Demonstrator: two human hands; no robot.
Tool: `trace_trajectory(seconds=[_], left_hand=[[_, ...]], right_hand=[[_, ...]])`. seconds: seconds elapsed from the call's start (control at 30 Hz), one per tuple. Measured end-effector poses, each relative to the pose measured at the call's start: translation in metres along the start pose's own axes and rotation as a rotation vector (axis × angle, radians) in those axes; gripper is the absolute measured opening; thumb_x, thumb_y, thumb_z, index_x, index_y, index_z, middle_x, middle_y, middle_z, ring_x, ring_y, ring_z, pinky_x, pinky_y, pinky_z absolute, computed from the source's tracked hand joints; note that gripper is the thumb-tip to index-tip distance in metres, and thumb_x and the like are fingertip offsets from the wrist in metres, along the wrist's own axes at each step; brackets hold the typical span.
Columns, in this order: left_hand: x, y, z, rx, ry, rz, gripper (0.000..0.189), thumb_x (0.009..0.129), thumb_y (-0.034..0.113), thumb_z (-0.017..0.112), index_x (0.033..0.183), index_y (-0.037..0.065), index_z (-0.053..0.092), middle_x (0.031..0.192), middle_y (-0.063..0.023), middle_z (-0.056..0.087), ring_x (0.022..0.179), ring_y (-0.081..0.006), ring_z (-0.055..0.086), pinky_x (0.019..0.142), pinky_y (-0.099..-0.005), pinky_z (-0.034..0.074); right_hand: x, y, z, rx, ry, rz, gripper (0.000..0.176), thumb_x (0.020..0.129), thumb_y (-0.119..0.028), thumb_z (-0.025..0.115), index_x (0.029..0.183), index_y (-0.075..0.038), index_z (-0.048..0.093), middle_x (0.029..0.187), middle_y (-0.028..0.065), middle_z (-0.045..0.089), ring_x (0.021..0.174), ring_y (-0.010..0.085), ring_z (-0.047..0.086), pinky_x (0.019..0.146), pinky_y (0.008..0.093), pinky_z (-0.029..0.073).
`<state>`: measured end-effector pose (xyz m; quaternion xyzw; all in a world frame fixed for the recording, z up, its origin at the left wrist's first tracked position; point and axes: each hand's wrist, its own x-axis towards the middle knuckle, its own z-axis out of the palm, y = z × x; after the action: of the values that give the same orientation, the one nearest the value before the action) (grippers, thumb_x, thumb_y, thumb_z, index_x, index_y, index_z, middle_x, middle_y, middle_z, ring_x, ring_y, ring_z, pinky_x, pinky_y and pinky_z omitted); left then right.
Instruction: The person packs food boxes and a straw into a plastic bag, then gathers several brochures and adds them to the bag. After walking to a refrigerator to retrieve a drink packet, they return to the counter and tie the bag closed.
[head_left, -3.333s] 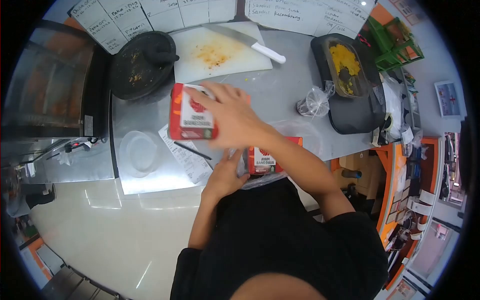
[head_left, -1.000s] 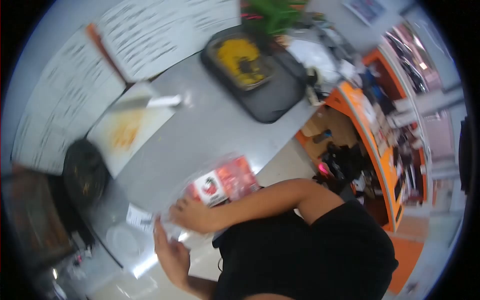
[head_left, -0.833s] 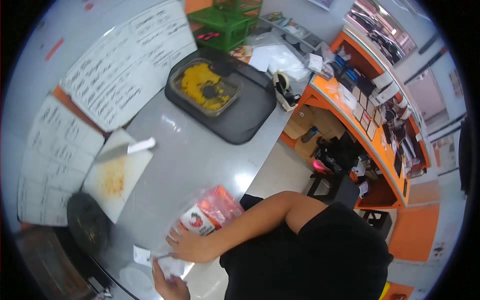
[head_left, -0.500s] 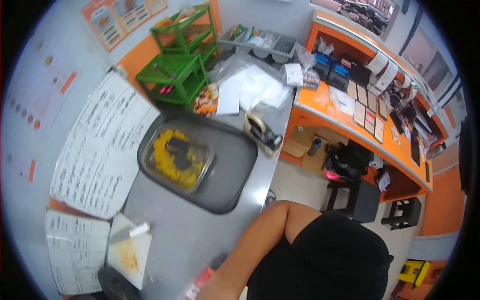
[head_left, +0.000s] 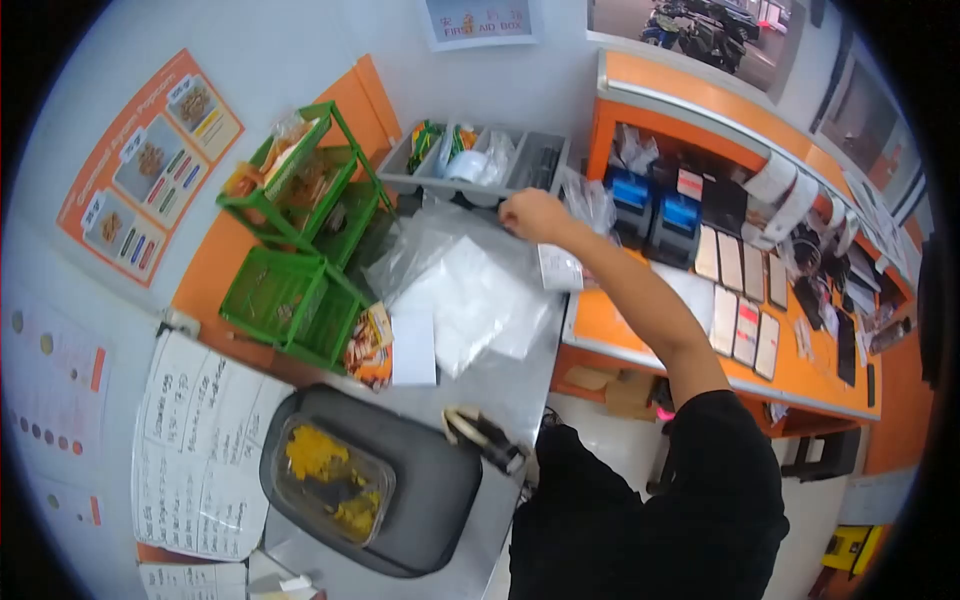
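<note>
Right hand (head_left: 533,214) at near edge of grey organiser (head_left: 425,185).
Fingers (head_left: 511,212) are curled; whether anything is pinched cannot be told. Plastic sheets (head_left: 470,300) just beside them could be dragged if caught by the wrist.

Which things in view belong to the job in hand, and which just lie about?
Seemingly in use:
- grey plastic compartment tray, beside the right hand

Lying about:
- clear plastic box of yellow food
- green plastic basket rack
- black tape dispenser
</note>
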<state>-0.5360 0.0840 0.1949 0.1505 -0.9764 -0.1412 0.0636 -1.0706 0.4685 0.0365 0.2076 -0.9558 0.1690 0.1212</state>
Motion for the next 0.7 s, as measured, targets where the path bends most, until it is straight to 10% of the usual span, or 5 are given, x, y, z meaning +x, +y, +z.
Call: trace_trajectory(seconds=[0.33,0.6,0.7], left_hand=[[0.273,0.218,0.093,-0.167,-0.446,0.451,0.047,0.077,-0.003,0.061,0.123,-0.001,0.058,0.114,-0.0213,0.063,0.105,-0.0359,0.062,0.09,-0.0396,0.049],[0.428,0.325,0.243,-0.591,-0.275,0.542,0.031,0.085,0.007,0.062,0.115,0.0,0.061,0.11,-0.0197,0.063,0.101,-0.0372,0.06,0.089,-0.0395,0.048],[0.477,0.37,0.341,-0.6,-0.06,0.605,0.036,0.084,0.009,0.063,0.119,0.001,0.06,0.114,-0.0181,0.062,0.104,-0.0356,0.059,0.089,-0.0408,0.047]], right_hand=[[0.132,0.153,0.051,-0.421,-0.838,-0.258,0.025,0.069,-0.011,0.071,0.093,-0.01,0.074,0.104,0.013,0.068,0.095,0.0324,0.067,0.076,0.0415,0.055],[0.139,0.168,0.035,0.019,-0.453,-0.361,0.009,0.065,-0.006,0.064,0.072,-0.004,0.067,0.076,0.0158,0.067,0.079,0.0377,0.066,0.071,0.0468,0.053],[0.13,0.181,0.029,0.024,-0.459,-0.366,0.01,0.072,-0.006,0.063,0.08,-0.005,0.068,0.09,0.0141,0.067,0.08,0.0356,0.065,0.072,0.0436,0.053]])
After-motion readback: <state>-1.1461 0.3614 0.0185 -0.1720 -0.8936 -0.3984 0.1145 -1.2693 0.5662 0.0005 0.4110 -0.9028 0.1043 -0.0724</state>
